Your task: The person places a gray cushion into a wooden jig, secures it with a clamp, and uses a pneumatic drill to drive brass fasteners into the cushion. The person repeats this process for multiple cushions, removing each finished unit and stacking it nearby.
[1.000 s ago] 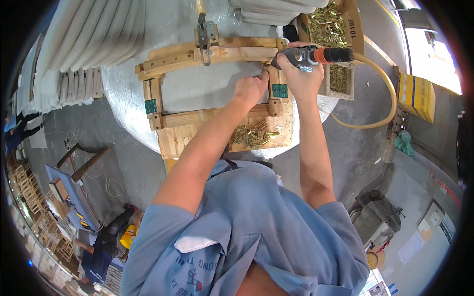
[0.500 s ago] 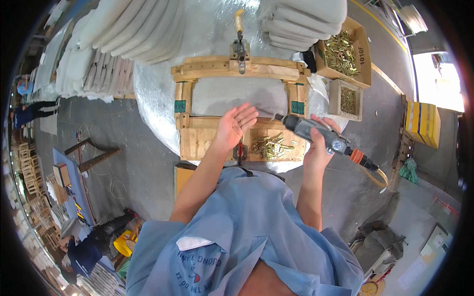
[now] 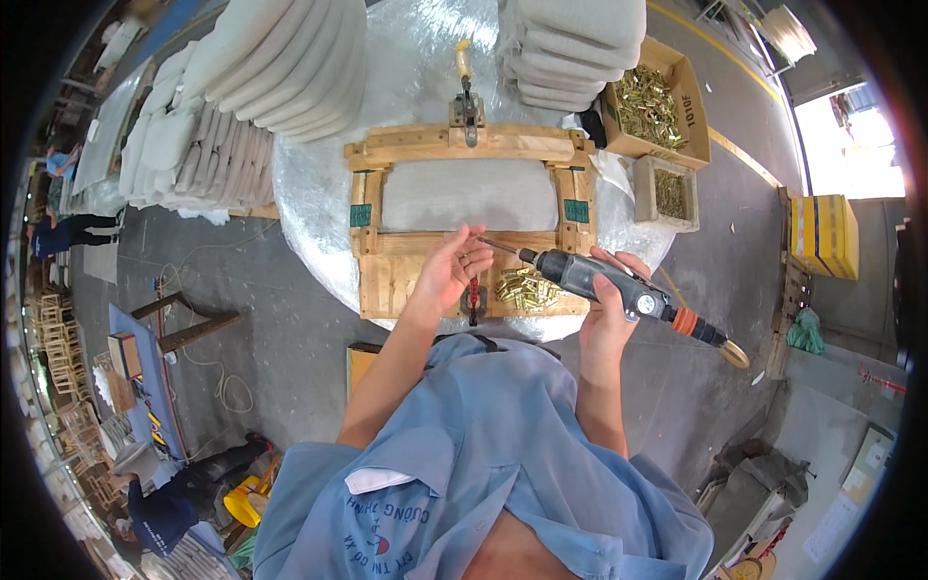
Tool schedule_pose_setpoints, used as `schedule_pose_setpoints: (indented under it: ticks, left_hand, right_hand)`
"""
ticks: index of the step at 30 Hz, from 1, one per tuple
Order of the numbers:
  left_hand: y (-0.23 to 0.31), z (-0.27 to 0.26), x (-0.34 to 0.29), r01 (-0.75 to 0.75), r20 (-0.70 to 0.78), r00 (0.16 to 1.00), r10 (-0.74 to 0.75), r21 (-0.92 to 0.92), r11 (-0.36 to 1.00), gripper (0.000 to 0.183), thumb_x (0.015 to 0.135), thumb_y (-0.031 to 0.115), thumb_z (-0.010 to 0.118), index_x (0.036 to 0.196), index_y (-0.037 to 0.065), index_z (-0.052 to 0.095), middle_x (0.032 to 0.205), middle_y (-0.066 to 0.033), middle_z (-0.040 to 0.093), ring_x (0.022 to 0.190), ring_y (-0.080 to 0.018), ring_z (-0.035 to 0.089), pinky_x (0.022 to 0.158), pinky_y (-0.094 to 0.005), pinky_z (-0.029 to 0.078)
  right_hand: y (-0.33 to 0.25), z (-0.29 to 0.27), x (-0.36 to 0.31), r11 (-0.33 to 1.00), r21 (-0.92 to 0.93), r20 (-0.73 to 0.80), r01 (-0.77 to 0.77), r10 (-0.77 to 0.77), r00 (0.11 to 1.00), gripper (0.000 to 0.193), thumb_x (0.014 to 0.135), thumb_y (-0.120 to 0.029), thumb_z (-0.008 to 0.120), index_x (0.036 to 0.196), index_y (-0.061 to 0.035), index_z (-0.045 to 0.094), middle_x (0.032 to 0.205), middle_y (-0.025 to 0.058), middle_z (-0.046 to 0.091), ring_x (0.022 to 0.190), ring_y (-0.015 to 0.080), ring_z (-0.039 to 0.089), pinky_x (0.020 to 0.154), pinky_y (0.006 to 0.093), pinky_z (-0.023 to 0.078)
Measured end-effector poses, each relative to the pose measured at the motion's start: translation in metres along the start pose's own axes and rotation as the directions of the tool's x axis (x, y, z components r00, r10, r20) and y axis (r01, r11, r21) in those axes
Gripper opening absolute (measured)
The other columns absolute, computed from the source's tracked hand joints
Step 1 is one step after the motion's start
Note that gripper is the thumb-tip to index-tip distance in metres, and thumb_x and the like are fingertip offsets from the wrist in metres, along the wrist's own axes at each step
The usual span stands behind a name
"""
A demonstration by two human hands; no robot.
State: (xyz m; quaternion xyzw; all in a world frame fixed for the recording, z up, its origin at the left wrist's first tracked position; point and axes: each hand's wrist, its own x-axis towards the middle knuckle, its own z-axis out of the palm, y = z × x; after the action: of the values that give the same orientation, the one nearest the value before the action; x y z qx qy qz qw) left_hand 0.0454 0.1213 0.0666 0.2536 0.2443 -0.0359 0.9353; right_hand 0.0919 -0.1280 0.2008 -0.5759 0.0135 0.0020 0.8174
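Several left fingers (image 3: 475, 259), now bent, near the drill bit (image 3: 501, 245)

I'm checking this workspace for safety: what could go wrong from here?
The left hand has its fingers at or very near the tip of the long bit; if the power tool in the right hand started, it might nick them. The brass-coloured pieces lie loose on the wooden board; a knock could scatter some.

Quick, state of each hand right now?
Left hand: partly curled near the tip of the thin metal bit; grip can't be told.
Right hand: closed, holding the grey-and-black power driver with orange ring.
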Motion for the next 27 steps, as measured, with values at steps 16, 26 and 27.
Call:
schedule_pose_setpoints:
  ticks: [16,26,27]
  left_hand:
    - [0.016,0.014,0.000,-0.059,0.003,0.998,0.060,0.156,0.986,0.017,0.106,0.014,0.072,0.117,0.001,0.073,0.097,-0.0060,0.075,0.088,-0.0157,0.075,0.085,-0.0351,0.069]
    - [0.033,0.023,0.014,0.001,0.033,0.999,-0.010,0.251,0.968,0.015,0.105,0.015,0.073,0.114,0.003,0.074,0.088,-0.0015,0.070,0.068,-0.0069,0.066,0.061,-0.0247,0.063]
    - [0.033,0.023,0.017,0.001,0.032,0.999,-0.010,0.258,0.966,0.015,0.105,0.016,0.073,0.113,0.003,0.074,0.089,-0.0013,0.070,0.067,-0.0064,0.065,0.058,-0.0242,0.062]
  right_hand:
    - [0.003,-0.011,0.000,0.994,0.105,-0.049,-0.021,0.026,0.998,0.047,0.098,-0.005,0.064,0.143,-0.0055,0.049,0.136,0.0266,0.066,0.124,0.0288,0.067,0.110,0.0413,0.056]
    - [-0.005,-0.004,0.015,0.981,0.185,-0.083,-0.065,0.081,0.993,0.049,0.095,0.000,0.069,0.140,-0.0055,0.050,0.134,0.0240,0.067,0.122,0.0259,0.066,0.111,0.0394,0.052]
    - [-0.006,-0.005,0.017,0.980,0.185,-0.085,-0.069,0.086,0.993,0.049,0.095,-0.001,0.069,0.140,-0.0055,0.050,0.134,0.0239,0.067,0.122,0.0260,0.067,0.110,0.0393,0.052]
